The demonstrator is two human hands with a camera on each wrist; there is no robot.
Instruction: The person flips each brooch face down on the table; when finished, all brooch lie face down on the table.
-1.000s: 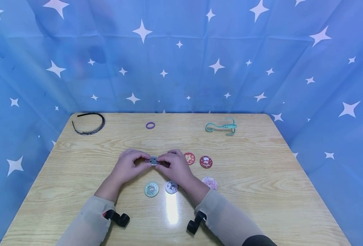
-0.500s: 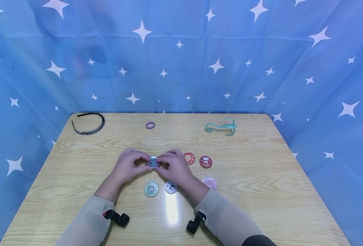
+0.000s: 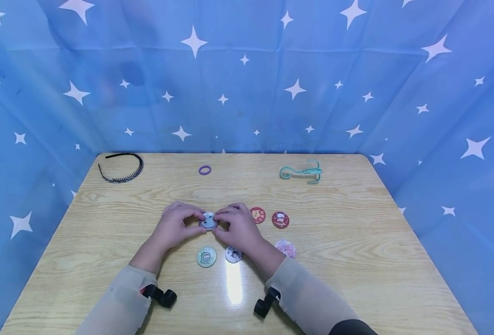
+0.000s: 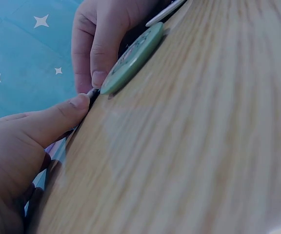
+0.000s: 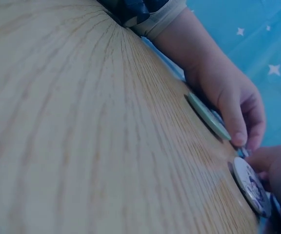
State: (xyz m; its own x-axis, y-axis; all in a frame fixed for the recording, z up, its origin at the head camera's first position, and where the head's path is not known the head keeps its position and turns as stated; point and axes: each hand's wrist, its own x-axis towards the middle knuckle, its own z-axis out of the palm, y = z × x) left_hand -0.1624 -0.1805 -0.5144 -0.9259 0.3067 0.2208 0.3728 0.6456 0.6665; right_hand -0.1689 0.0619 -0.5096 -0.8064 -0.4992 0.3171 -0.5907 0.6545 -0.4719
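A round button badge (image 3: 209,222) shows its grey back with a silvery rim and small dark marks. My left hand (image 3: 179,226) pinches its left edge between thumb and fingers, while my right hand (image 3: 239,227) pinches the opposite edge. In the left wrist view, the left thumb (image 4: 65,114) lies against the badge's thin edge. Just below the hands on the table are a green badge (image 3: 206,257) and a white badge (image 3: 233,254) with printed figures, both face up. Beside the right hand sits a red badge with a yellowish figure (image 3: 258,215).
Further right lie a dark red badge (image 3: 280,220) and a pink badge (image 3: 286,249), which the right forearm partly covers. Toward the back edge of the wooden table (image 3: 355,260) are a black headband (image 3: 123,179), a purple hair tie (image 3: 205,170) and a teal hooked item (image 3: 301,172).
The badge between my hands has tipped, so its back now shows as a fuller round than a second ago. Both hands have stayed in nearly the same place.
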